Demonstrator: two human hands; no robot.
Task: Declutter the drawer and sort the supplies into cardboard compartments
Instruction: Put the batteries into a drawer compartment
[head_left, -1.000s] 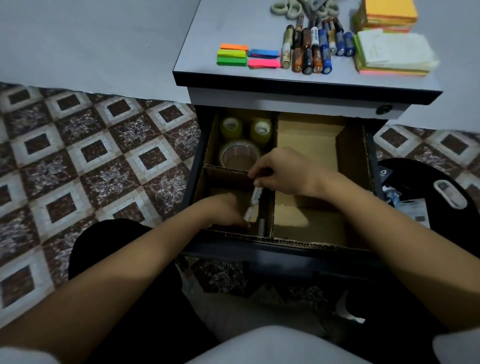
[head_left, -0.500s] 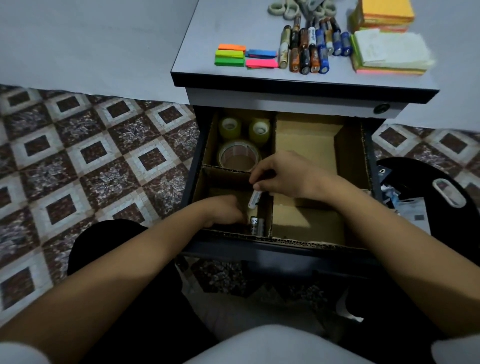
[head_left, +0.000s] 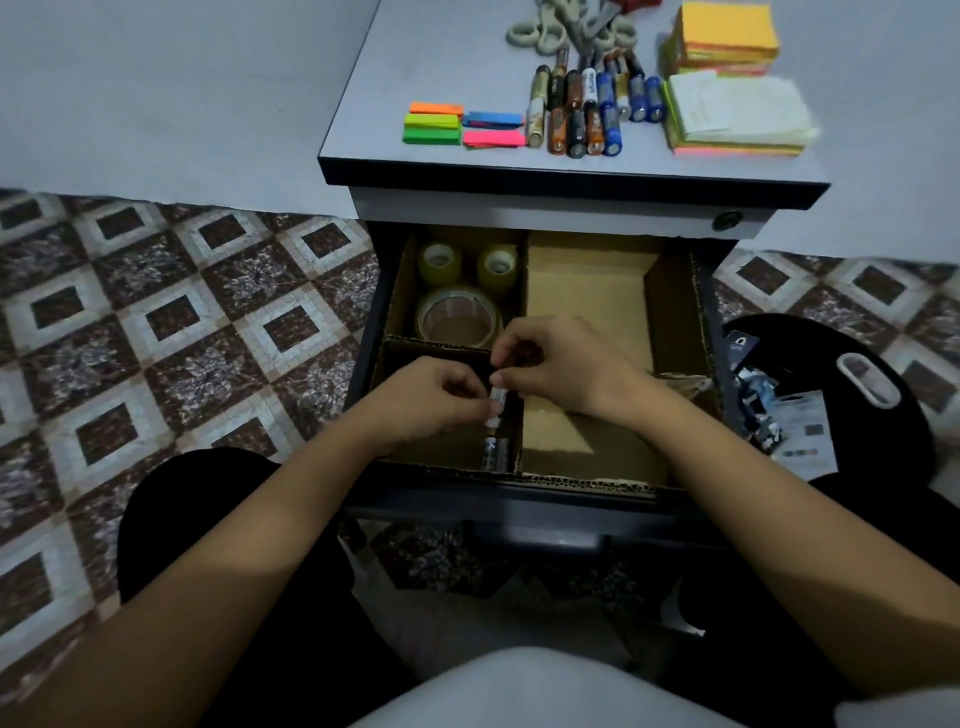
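A grey-topped cabinet (head_left: 441, 78) stands on patterned floor tiles, and its drawer (head_left: 519, 499) is pulled out toward the person. Cardboard dividers (head_left: 522, 291) split the drawer into compartments. The far-left one holds a large tape roll (head_left: 457, 319) and two small tape rolls (head_left: 440, 262) behind it.

Both hands meet over the near-left compartment, close to its right-hand divider. The right hand (head_left: 561, 364) has its fingers curled, pinching the far end of a small white cylinder (head_left: 496, 402). The left hand (head_left: 431, 397) has its curled fingertips closed against the cylinder's near half. The cylinder's long axis runs far to near, with the near end pointing down into the compartment and leaning slightly left. A second cylinder (head_left: 496, 452) lies below it at the compartment's near end, also running far to near along the divider.

On the cabinet top lie batteries (head_left: 587, 109) and coloured sticky flags (head_left: 457, 124).

A second ago the left hand was lower in the compartment. It has since risen to the cylinder, which now tilts less and shows less of its length.
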